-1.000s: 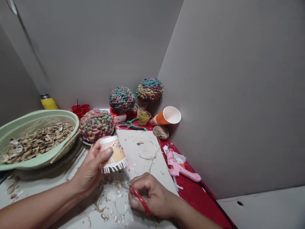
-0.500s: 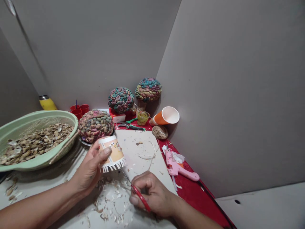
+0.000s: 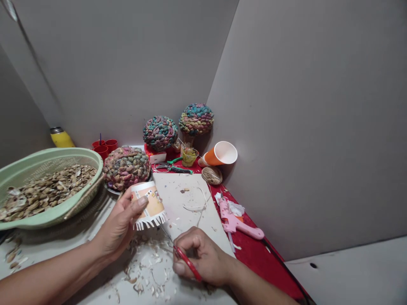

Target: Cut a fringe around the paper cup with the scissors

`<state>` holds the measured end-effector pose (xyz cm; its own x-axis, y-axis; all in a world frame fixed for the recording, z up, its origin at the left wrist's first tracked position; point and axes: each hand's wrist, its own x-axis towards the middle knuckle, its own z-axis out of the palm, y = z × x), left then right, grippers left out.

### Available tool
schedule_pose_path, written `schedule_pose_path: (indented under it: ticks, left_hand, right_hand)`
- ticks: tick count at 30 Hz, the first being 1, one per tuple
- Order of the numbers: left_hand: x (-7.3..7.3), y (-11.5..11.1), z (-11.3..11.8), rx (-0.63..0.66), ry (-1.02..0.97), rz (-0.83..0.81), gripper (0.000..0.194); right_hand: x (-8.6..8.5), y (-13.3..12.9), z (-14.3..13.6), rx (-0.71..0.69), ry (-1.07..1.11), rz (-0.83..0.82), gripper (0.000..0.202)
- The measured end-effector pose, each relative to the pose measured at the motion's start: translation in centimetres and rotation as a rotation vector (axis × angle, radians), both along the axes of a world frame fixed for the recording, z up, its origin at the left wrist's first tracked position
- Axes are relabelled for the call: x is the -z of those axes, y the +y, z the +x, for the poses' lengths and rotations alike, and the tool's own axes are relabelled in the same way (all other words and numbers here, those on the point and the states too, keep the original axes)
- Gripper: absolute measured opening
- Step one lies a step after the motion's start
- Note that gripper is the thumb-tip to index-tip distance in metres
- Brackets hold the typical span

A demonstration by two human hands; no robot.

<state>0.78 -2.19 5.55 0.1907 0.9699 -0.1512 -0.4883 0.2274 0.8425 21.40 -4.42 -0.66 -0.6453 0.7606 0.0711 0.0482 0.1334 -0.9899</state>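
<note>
A peach-coloured paper cup piece (image 3: 155,205) with a white rim on top and a fringe of cut strips along its lower edge is held by my left hand (image 3: 122,222), thumb across its front. My right hand (image 3: 202,256) is closed on red-handled scissors (image 3: 188,262). Their thin blades point up and left, with the tips close to the right end of the fringe. Whether the blades touch the paper is too small to tell. Shell scraps (image 3: 155,271) lie on the grey board under both hands.
A green basket (image 3: 79,212) of shells stands left, beside a shell-covered ball (image 3: 127,167). Two colourful balls, green pliers (image 3: 181,170), an orange cup (image 3: 214,156) and twine (image 3: 212,176) are behind. A pink glue gun (image 3: 235,222) lies on red cloth at right.
The background has shifted slightly left in the view. Both hands keep their hold, and the cup piece and scissors have barely moved.
</note>
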Motion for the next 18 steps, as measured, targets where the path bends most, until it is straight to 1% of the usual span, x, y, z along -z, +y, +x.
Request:
schedule_pose_path:
  ticks: [5,11,18]
  left_hand:
    - [0.04,0.09,0.06,-0.006,0.016,0.000,0.038]
    - [0.24,0.12,0.08,-0.023,0.016,0.002,0.037]
    - [0.17,-0.21,0.22,0.011,0.022,0.004,0.040]
  right_hand:
    - [0.14,-0.01,0.09,-0.008,-0.010,0.025,0.059]
    - [-0.14,-0.02,0.02,-0.002,-0.012,0.038,0.058]
    - [-0.53,-0.01,-0.04,0.019,0.030,0.032,0.054]
